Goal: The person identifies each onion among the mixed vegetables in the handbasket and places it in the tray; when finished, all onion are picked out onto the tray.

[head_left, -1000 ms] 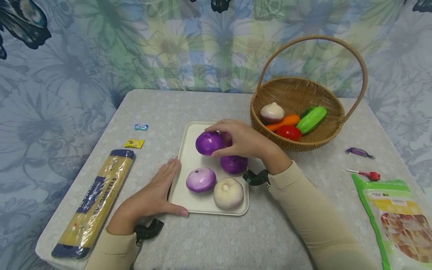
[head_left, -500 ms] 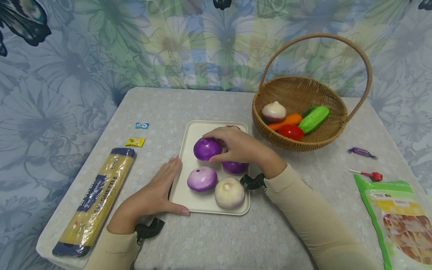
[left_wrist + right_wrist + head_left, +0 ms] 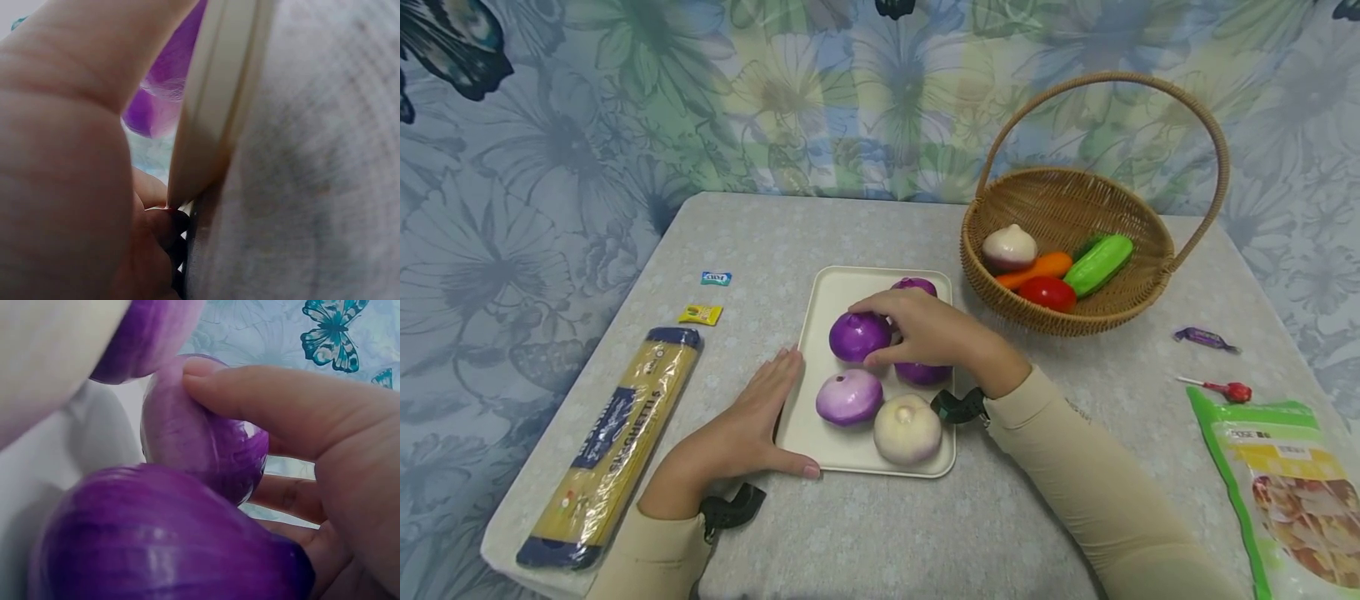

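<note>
My right hand (image 3: 936,333) grips a dark purple onion (image 3: 856,337) low over the cream tray (image 3: 820,292); the right wrist view has the thumb (image 3: 250,394) on one side of it and fingers behind. Beside that hand sits another purple onion (image 3: 917,375), partly covered by it. Farther back shows the top of a magenta onion (image 3: 914,284). Toward the front of the tray lie a pale purple onion (image 3: 848,397) and a whitish onion (image 3: 907,430). My left hand (image 3: 741,425) is spread against the tray's left edge, its thumb at the front corner.
A wicker basket (image 3: 1060,325) at the back right holds a whitish onion, a carrot, a tomato and a cucumber. Spaghetti (image 3: 617,450) and two small wrapped sweets lie left. A purple-wrapped candy (image 3: 1206,337), a lollipop (image 3: 1234,392) and a green-edged food bag (image 3: 1277,492) lie right.
My right hand has moved slightly toward me with the purple onion, lowering it toward the tray. The magenta onion behind has come into view. My left hand has stayed at the tray's edge.
</note>
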Tool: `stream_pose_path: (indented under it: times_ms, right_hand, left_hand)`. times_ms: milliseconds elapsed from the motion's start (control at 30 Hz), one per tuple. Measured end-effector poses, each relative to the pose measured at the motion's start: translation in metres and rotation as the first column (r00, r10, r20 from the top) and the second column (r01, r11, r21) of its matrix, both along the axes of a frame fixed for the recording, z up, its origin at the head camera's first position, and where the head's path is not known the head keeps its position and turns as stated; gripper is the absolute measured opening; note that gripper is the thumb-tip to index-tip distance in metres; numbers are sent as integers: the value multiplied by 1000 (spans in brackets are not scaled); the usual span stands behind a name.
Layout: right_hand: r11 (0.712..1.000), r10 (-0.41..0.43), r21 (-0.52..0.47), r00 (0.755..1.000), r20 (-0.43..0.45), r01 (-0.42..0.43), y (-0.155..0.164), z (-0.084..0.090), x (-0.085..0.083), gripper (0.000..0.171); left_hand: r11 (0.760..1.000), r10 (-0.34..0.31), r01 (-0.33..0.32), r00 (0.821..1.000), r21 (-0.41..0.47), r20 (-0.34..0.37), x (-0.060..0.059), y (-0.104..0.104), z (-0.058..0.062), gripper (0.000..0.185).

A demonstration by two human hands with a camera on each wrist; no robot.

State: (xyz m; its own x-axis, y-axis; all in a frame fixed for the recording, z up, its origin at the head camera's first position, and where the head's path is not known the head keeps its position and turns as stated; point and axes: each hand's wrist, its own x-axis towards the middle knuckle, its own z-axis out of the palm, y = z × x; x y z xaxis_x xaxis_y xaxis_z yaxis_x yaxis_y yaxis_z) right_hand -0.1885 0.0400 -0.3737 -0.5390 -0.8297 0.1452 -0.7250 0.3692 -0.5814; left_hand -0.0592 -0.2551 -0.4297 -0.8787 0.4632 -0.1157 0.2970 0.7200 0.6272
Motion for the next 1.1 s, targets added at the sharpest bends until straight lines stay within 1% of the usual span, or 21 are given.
stream_pose_path:
  times_ms: [267, 467, 733, 1100]
  right_hand:
    - [1000, 8, 13, 1000, 3, -8, -2, -3, 1, 65]
    - [1000, 23, 12, 1000, -5, -23, -3, -5, 1, 64]
    - [1000, 17, 24, 1000, 2, -17, -3, -5, 3, 63]
    - [999, 9, 51, 1000, -15, -9, -3, -4, 3, 64]
  left_hand:
    - [1000, -24, 25, 999, 20, -26, -1, 0, -2, 151]
    - [1000, -22, 22, 1000, 13, -22, -1, -1, -2, 151]
    - [1000, -24, 24, 1000, 18, -19, -1, 0, -2, 151]
    - [1000, -21, 21, 1000, 16, -15, -1, 0, -2, 151]
